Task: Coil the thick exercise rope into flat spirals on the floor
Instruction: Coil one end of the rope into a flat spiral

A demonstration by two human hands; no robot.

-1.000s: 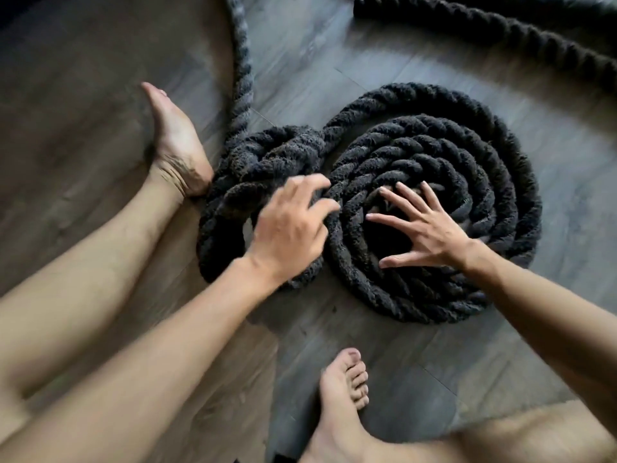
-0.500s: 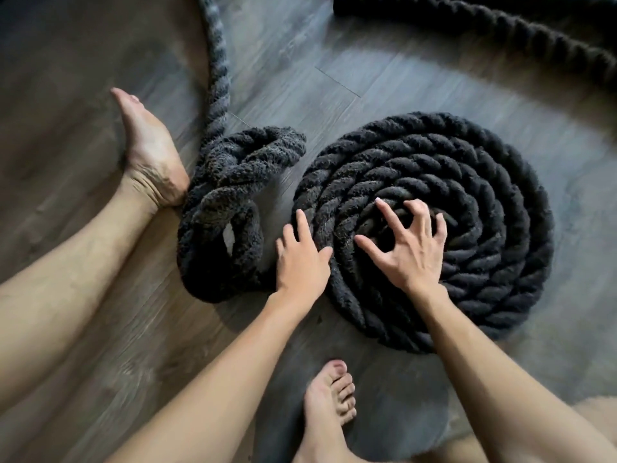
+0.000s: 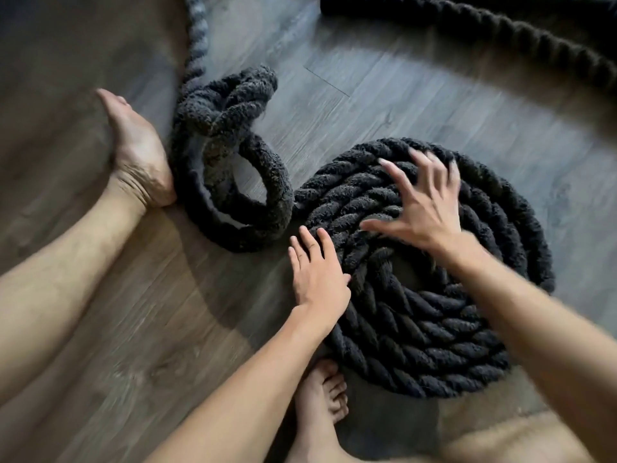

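The flat spiral of rope [image 3: 434, 315] lies on the floor [image 3: 417, 105] at centre-right of the frame. The right hand [image 3: 424, 208] spreads open-fingered over it, likely to keep the turns flat, while the left hand [image 3: 317, 272] presses flat against its left edge, grasping nothing. A loose tangle [image 3: 230, 162] sits upper left, beside a bare foot [image 3: 137, 152], waiting to be wound on.

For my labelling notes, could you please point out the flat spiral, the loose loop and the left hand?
flat spiral [image 3: 434, 329], head view, near-side turns.
loose loop [image 3: 277, 195], head view, right curve.
left hand [image 3: 317, 275], head view, back of hand.
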